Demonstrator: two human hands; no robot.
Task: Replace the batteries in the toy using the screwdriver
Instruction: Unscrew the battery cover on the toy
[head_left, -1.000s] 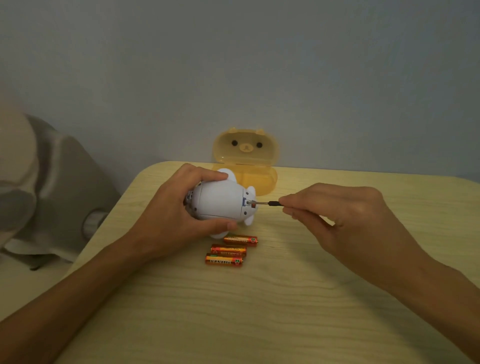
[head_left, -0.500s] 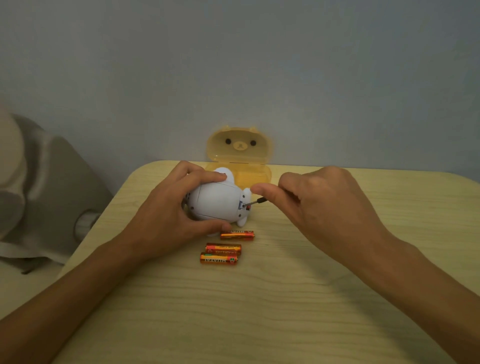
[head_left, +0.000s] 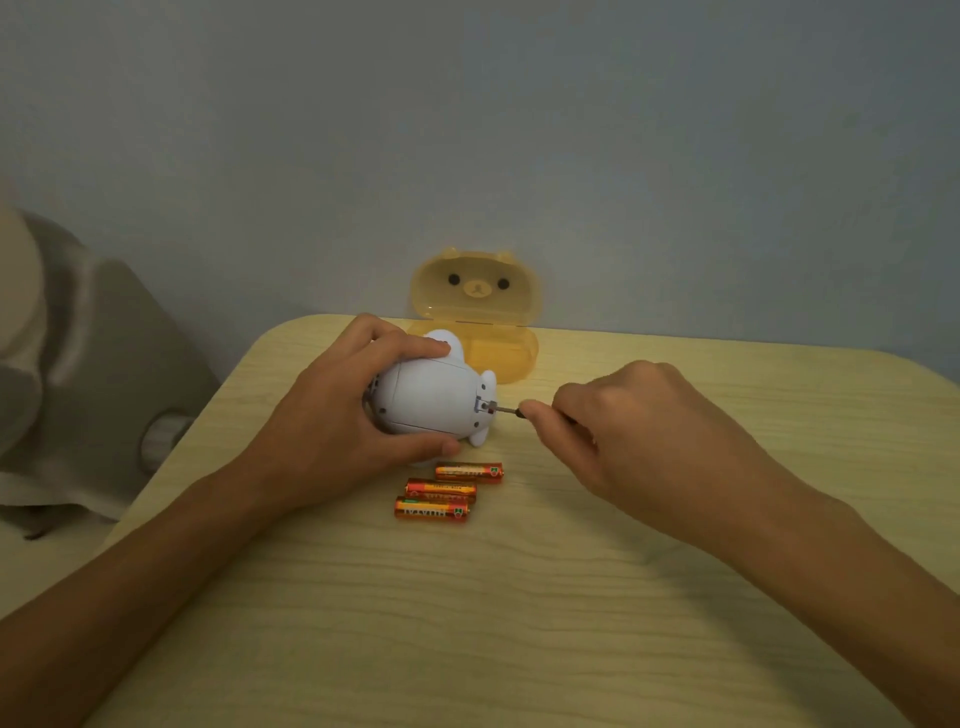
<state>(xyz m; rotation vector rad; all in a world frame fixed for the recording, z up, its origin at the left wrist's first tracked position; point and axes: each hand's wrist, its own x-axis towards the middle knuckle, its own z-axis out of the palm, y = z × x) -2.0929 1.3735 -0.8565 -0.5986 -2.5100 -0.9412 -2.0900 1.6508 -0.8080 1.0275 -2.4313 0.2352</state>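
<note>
A small white toy lies on its side on the pale wooden table. My left hand grips it from the left, thumb under, fingers over the top. My right hand pinches a thin screwdriver, most of which is hidden in my fingers. Its tip sits in a screw at the toy's right end. Three orange batteries lie side by side just in front of the toy.
An open yellow bear-faced case stands behind the toy at the table's far edge, against the grey wall. A grey and white plush shape sits off the table's left edge.
My right hand has drawn back to the right from the toy, showing more of the screwdriver shaft. The left hand and toy have barely moved.
</note>
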